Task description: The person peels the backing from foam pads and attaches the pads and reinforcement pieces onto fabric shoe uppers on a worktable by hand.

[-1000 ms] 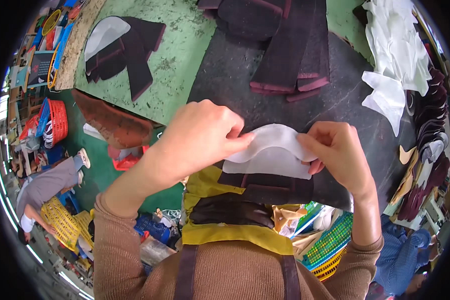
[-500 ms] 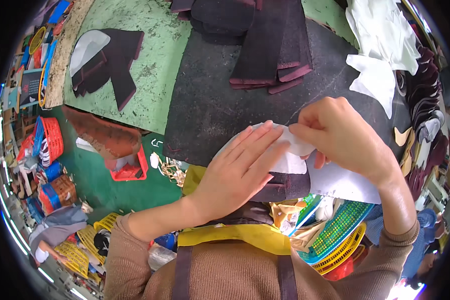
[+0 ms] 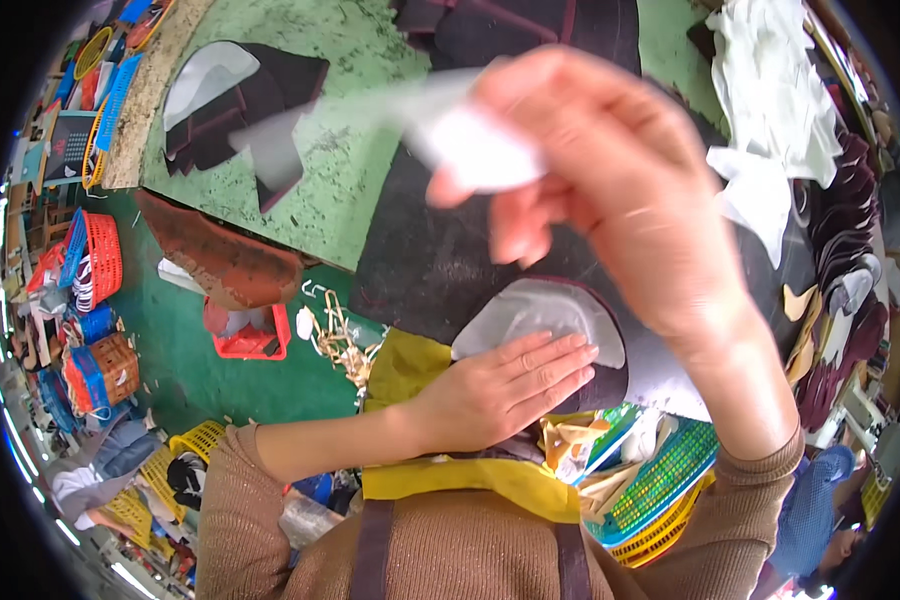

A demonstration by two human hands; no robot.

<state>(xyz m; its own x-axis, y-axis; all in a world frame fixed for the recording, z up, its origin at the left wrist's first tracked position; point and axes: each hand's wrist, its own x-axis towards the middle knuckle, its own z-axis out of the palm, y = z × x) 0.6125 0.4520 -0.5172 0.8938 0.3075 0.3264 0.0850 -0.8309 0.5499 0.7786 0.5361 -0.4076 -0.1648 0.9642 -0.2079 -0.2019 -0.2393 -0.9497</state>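
Observation:
My left hand (image 3: 505, 395) lies flat, fingers stretched out, on a pale, rounded translucent piece (image 3: 540, 305). That piece sits on a dark cut piece (image 3: 610, 385) at the near edge of the black work mat (image 3: 410, 230). Raised above the mat, my right hand (image 3: 620, 170) pinches a thin white sheet (image 3: 485, 150). Motion smears the sheet, and its tail trails off to the left. Over on the green table (image 3: 320, 215), a stack of dark cut pieces (image 3: 210, 130) carries a similar pale rounded piece (image 3: 210, 80) on top.
More dark pieces (image 3: 530, 35) lie at the back. White sheets (image 3: 770, 90) are heaped at the far right, beside a row of dark curved pieces (image 3: 850, 170). A green basket (image 3: 665, 470) stands below the near edge; a red bin (image 3: 255, 340) is on the floor at left.
My right hand has risen up and left from the pale piece, carrying the thin white sheet away. My left hand has slid slightly down and right, uncovering more of the rounded piece.

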